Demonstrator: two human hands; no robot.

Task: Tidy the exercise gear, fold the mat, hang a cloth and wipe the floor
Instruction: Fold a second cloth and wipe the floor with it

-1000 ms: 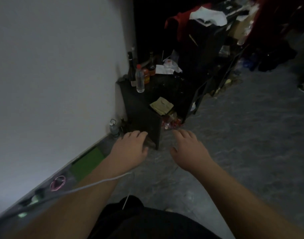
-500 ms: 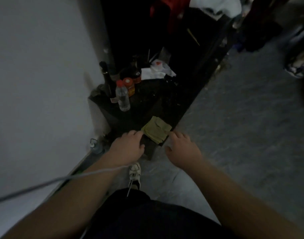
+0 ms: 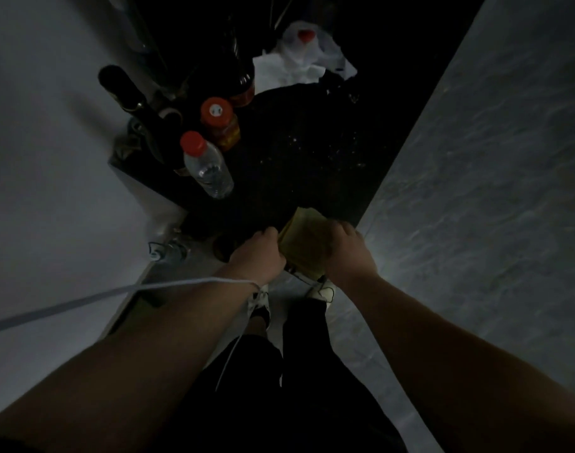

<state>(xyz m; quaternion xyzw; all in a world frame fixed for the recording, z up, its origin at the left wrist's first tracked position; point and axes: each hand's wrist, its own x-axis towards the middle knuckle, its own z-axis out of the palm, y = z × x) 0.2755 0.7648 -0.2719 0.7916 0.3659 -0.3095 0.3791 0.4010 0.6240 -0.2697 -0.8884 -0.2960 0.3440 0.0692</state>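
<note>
1. Folded olive-yellow cloth [image 3: 304, 243] lies at the near edge of the black counter [image 3: 312, 152], held between both hands.
2. Left hand [image 3: 258, 258]: fingers curl over the cloth's left edge and grasp it. Right hand [image 3: 346, 250]: fingers curl over the cloth's right side and grasp it. The fingertips of both hands are hidden under the knuckles, so the exact depth of each grip cannot be told.
3. Beyond the fingers, further back on the counter, stand a clear plastic water bottle with a red cap [image 3: 207, 168], an orange-lidded jar [image 3: 220, 124] and a dark glass bottle [image 3: 132, 96]. White crumpled paper [image 3: 299, 65] lies further back again. None of these touches the cloth.
4. Below the fingers, two white shoes [image 3: 322, 291] stand on the grey floor [image 3: 491, 207]. A white cord [image 3: 116, 292] crosses the left forearm.
5. Task progress, as a judgement: the cloth is gripped but not yet hung, so the hanging step is only beginning. No mat or exercise gear shows in this view, so the state of those steps cannot be told. No sign of floor wiping is visible; that step appears outstanding.
6. Remaining for the cloth: lift it clear of the counter edge, unfold it, and carry it to a hanging point, which is not in view.
</note>
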